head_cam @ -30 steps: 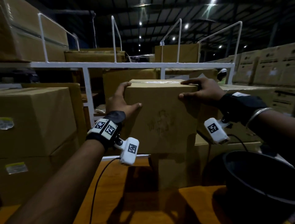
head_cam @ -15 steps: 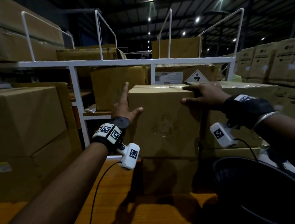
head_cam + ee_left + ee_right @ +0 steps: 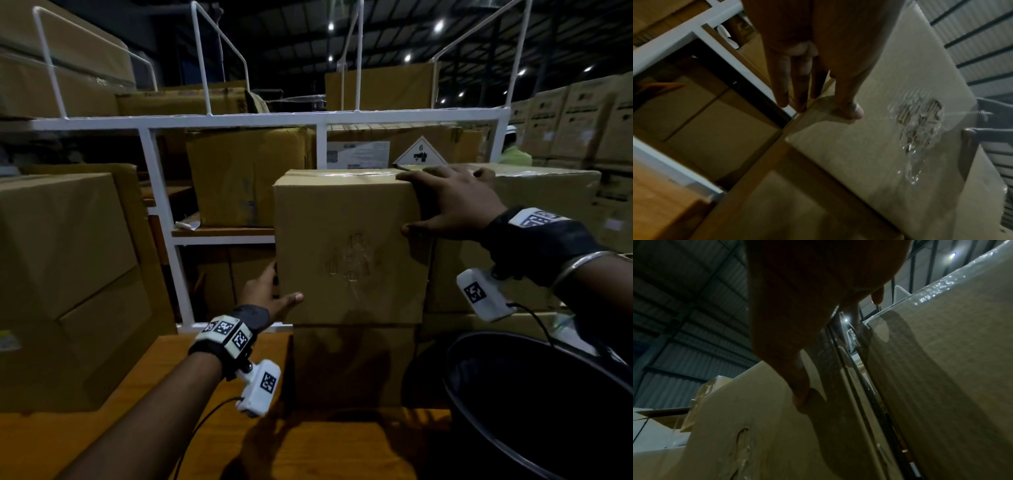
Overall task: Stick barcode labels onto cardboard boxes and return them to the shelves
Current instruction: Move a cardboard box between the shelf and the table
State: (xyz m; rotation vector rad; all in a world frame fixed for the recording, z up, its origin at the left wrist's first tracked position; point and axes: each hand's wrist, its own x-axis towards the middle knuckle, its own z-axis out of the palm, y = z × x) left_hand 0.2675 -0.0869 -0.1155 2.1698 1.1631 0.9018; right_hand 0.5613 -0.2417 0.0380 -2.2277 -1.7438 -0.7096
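Standing upright on another carton, the cardboard box sat between the two hands, its near face turned toward the person and showing a torn, scuffed patch near the middle. The left hand lay low at the box's bottom left corner: in the left wrist view its fingers ran straight along the left side while the thumb pressed flat on the near face. The right hand was high at the top right corner, its fingers spread over the taped top edge and its thumb pressed on the near face just below. Neither hand curled round anything; both were flat against the cardboard, well apart, with the whole width of the box between them. The lower carton rested on the orange wooden surface. Just behind stood the white shelf frame, holding further cartons, one bearing a diamond-shaped label. Large stacked boxes stood at the left. A dark round bin sat at the lower right, near the right forearm.
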